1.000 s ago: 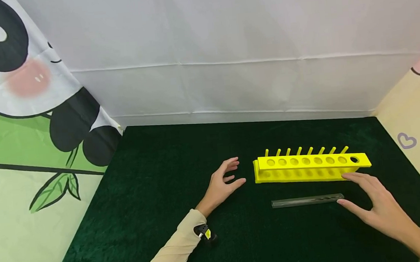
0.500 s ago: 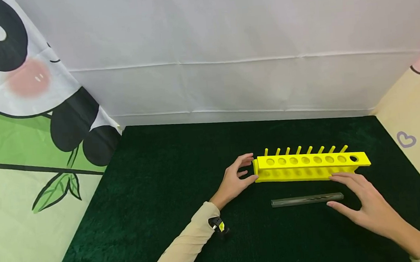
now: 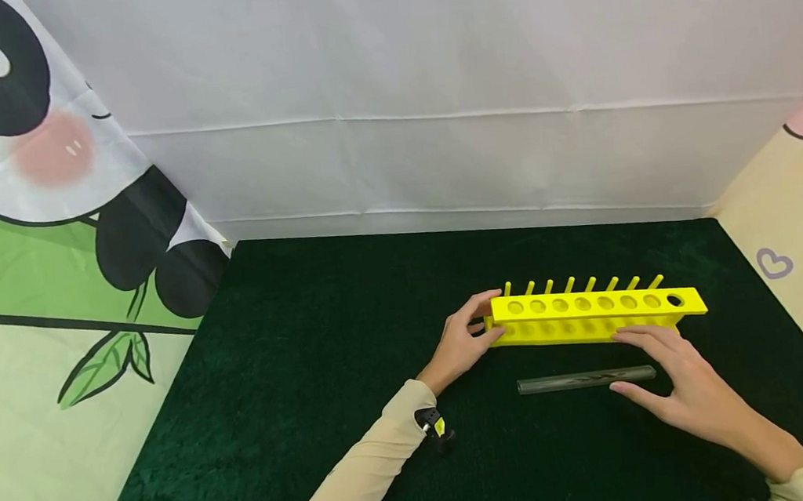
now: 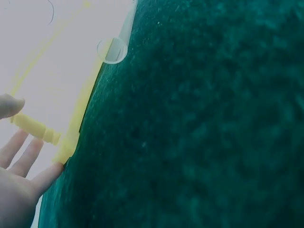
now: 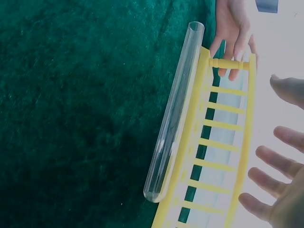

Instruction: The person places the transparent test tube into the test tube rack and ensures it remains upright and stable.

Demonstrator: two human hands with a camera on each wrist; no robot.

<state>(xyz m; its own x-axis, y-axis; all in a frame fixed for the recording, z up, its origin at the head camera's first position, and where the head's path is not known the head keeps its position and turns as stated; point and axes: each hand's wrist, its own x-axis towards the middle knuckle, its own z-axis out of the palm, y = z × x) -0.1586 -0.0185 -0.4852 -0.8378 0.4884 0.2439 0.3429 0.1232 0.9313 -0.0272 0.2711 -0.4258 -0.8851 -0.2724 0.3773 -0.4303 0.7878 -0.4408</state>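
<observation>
A yellow test tube rack (image 3: pixel 598 304) stands on the dark green cloth, with a row of round holes and several upright pegs behind. At its left end my left hand (image 3: pixel 457 348) grips it, the thumb in front and the index finger at the top corner; fingers also reach the end post in the left wrist view. Parallel to the rack's front lies a clear glass test tube (image 3: pixel 585 380), its open mouth to the left. My right hand (image 3: pixel 696 396) hovers over the tube's right end with spread fingers, holding nothing; its fingertips overlap the rack's lower right front in the head view.
Dark green cloth (image 3: pixel 323 327) covers the table. Behind it hangs a white sheet (image 3: pixel 396 86). A printed panda sheet (image 3: pixel 19 162) hangs at the left, and a cream sheet (image 3: pixel 794 196) at the right.
My left hand has moved right, from beside the rack onto its left end. The right hand has shifted a little left. Rack and tube have stayed in place.
</observation>
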